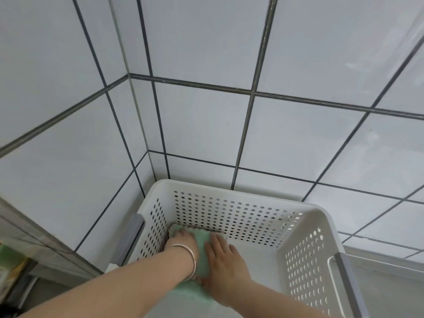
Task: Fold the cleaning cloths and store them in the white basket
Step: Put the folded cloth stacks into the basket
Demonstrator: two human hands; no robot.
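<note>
A folded light green cleaning cloth (pixel 203 255) lies on the floor of the white perforated basket (pixel 305 251), against its left wall. My left hand (pixel 183 241), with a silver bangle on the wrist, rests flat on the cloth's left part. My right hand (pixel 223 260) lies on the cloth's right side with fingers stretched forward. Both forearms reach in over the basket's near edge. Part of the cloth is hidden under my hands.
The basket has grey handles on its left (pixel 130 239) and right (pixel 348 285) sides and stands in a corner of white tiled walls (pixel 206 125) with dark grout. A ledge and some greenish objects (pixel 9 260) sit at the far left.
</note>
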